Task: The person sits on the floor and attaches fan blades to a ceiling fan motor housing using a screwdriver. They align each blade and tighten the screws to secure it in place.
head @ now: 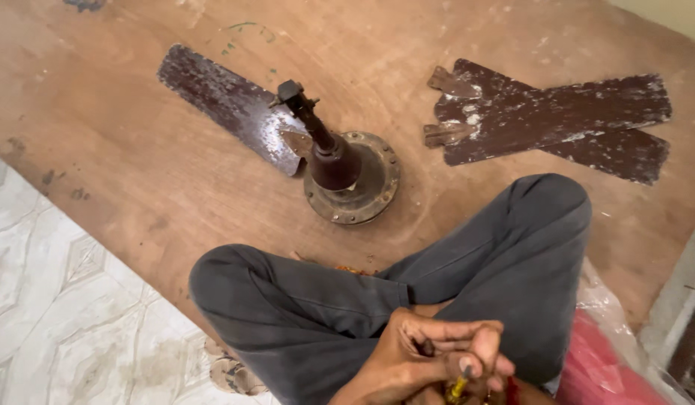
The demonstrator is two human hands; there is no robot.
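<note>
Screwdriver [460,387], yellow-handled, sits low in the lap, enclosed by both hands: left hand [407,360] and right hand [478,352], each grip closed on it. Beyond the crossed legs [310,307], a ceiling-fan motor [351,176] stands on the wooden board [137,172]; two detached blades [550,120] lie farther right.

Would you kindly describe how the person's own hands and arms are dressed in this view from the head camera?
Both hands are bare: no gloves on the left hand or the right hand. No ring or watch is visible, though the wrists are cut off by the lower edge of the picture. What shows of the left forearm is uncovered, with no sleeve reaching it. Something red sits near the right wrist; whether it is a thread or band cannot be told.
</note>
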